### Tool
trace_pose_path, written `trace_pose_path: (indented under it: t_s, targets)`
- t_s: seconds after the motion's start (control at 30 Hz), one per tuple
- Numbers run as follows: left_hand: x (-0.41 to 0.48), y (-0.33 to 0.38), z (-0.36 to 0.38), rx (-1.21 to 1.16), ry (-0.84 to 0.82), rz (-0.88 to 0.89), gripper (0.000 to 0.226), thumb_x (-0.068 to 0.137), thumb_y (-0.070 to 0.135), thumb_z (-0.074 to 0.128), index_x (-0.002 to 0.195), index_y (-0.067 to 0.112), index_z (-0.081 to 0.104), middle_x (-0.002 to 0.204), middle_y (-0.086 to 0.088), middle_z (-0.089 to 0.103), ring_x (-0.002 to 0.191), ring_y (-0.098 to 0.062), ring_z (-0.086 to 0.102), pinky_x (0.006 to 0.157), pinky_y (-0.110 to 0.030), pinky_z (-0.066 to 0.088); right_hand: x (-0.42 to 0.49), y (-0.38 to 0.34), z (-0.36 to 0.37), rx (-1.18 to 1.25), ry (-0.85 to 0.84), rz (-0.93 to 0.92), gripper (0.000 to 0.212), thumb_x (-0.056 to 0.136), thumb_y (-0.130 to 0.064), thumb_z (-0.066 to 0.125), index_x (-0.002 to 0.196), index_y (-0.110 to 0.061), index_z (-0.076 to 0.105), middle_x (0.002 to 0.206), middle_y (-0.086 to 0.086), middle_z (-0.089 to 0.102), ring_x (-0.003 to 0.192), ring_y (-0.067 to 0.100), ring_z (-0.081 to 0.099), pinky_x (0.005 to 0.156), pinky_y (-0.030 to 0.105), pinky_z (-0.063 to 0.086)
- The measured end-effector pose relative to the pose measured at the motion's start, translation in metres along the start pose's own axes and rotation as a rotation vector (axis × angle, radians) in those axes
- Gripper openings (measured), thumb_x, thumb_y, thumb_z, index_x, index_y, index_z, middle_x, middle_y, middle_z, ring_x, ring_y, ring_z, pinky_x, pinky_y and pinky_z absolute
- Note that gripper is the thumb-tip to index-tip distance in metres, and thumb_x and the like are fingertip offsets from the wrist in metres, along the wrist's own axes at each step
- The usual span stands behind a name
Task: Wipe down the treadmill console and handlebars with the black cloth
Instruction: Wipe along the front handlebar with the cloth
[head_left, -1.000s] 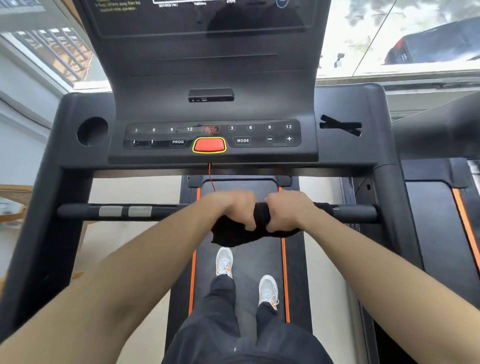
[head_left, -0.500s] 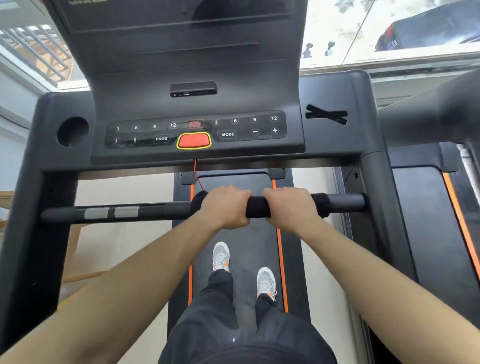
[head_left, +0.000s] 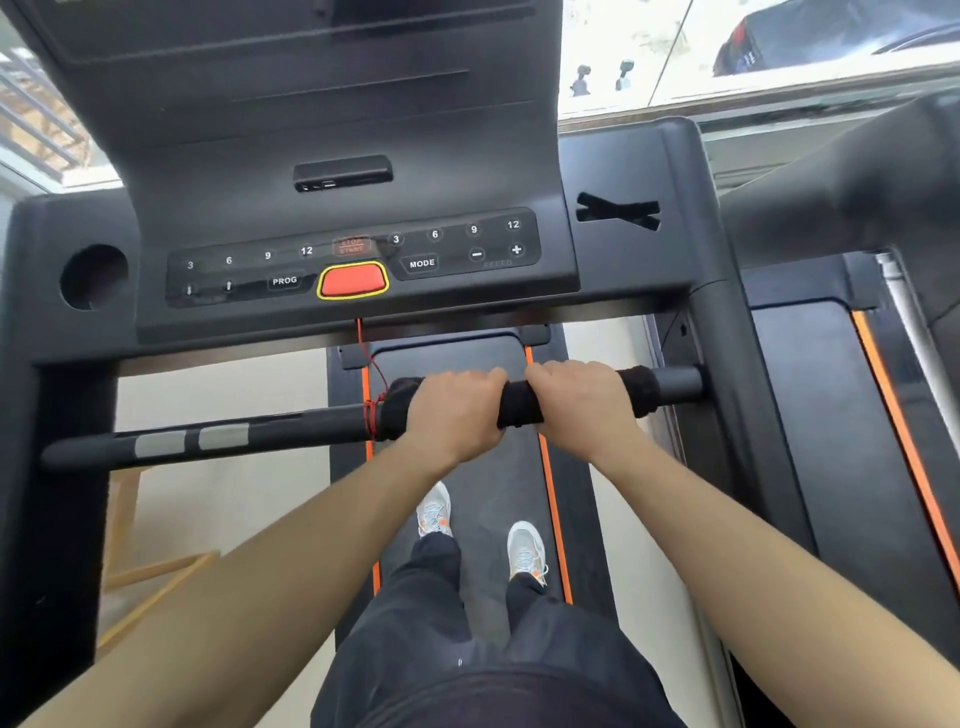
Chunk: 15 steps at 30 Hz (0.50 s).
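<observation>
Black cloth (head_left: 519, 410) wrapped round the handlebar (head_left: 291, 428) — left hand (head_left: 454, 410) and right hand (head_left: 584, 402) both grip it there, fingers curled. Soft, light, likely to bunch or slide — hold it snug against the bar, near its ends.

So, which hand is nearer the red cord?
The left hand; the red cord is wound on the handlebar left of it, the right hand grips farther right.

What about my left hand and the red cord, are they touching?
Apart. The head view shows black cloth between the left hand and the red cord on the handlebar.
</observation>
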<state>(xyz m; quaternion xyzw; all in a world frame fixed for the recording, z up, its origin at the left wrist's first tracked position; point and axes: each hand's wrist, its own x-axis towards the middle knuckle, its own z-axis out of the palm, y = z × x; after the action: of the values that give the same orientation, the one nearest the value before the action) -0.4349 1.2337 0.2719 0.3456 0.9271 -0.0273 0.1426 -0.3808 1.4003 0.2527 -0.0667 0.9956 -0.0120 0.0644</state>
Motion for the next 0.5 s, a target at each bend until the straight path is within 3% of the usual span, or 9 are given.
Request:
trace_pose_path:
  t_s: [0.07, 0.17, 0.27, 0.37, 0.43, 0.5]
  targets:
    - [0.009, -0.001, -0.006, -0.042, -0.145, -0.028, 0.033, 0.08, 0.048, 0.067, 0.104, 0.026, 0.059, 0.091, 0.001, 0.07, 0.078, -0.024, 0.066, 0.061, -0.032, 0.043, 0.013, 0.006, -0.015, 0.076, -0.258, 0.015, 0.028, 0.075, -0.039, 0.07, 0.096, -0.025, 0.057, 0.078, -0.006, 0.062, 0.073, 0.023, 0.064, 0.064, 0.033, 0.049]
    - [0.035, -0.01, -0.024, -0.302, -0.568, -0.039, 0.033, 0.071, 0.044, 0.077, 0.091, 0.02, 0.066, 0.081, 0.001, 0.067, 0.073, -0.02, 0.065, 0.058, -0.03, 0.048, 0.039, 0.024, -0.036, 0.245, -0.688, -0.001, 0.034, 0.068, -0.04, 0.074, 0.094, -0.02, 0.066, 0.076, -0.003, 0.068, 0.072, 0.021, 0.067, 0.061, 0.035, 0.056]
    - [0.051, -0.011, -0.032, -0.453, -0.769, -0.058, 0.032, 0.07, 0.036, 0.081, 0.092, 0.015, 0.068, 0.087, -0.003, 0.071, 0.079, -0.02, 0.069, 0.068, -0.033, 0.057, 0.05, 0.037, -0.044, 0.399, -0.877, 0.026, 0.036, 0.066, -0.037, 0.079, 0.096, -0.017, 0.072, 0.082, 0.001, 0.074, 0.073, 0.019, 0.073, 0.072, 0.039, 0.064]
    - [0.043, 0.001, -0.022, -0.301, -0.559, -0.032, 0.037, 0.07, 0.043, 0.076, 0.098, 0.021, 0.066, 0.087, 0.0, 0.069, 0.077, -0.022, 0.067, 0.063, -0.031, 0.052, 0.037, 0.035, -0.041, 0.309, -0.723, 0.009, 0.031, 0.066, -0.041, 0.074, 0.09, -0.024, 0.066, 0.076, -0.004, 0.07, 0.069, 0.018, 0.068, 0.062, 0.033, 0.057]
    - [0.029, 0.013, -0.011, -0.138, -0.27, -0.02, 0.033, 0.074, 0.049, 0.069, 0.097, 0.026, 0.061, 0.087, 0.0, 0.069, 0.079, -0.026, 0.068, 0.061, -0.031, 0.046, 0.019, 0.033, -0.026, 0.115, -0.44, -0.011, 0.027, 0.068, -0.043, 0.069, 0.084, -0.028, 0.054, 0.071, -0.008, 0.062, 0.065, 0.02, 0.061, 0.058, 0.03, 0.043]
    - [0.02, 0.026, -0.006, -0.036, -0.088, -0.024, 0.029, 0.08, 0.044, 0.065, 0.103, 0.026, 0.059, 0.09, -0.001, 0.07, 0.081, -0.029, 0.069, 0.062, -0.033, 0.043, 0.001, 0.031, -0.004, -0.041, -0.125, -0.07, 0.032, 0.07, -0.039, 0.075, 0.082, -0.025, 0.048, 0.071, -0.005, 0.06, 0.061, 0.025, 0.06, 0.056, 0.03, 0.034]
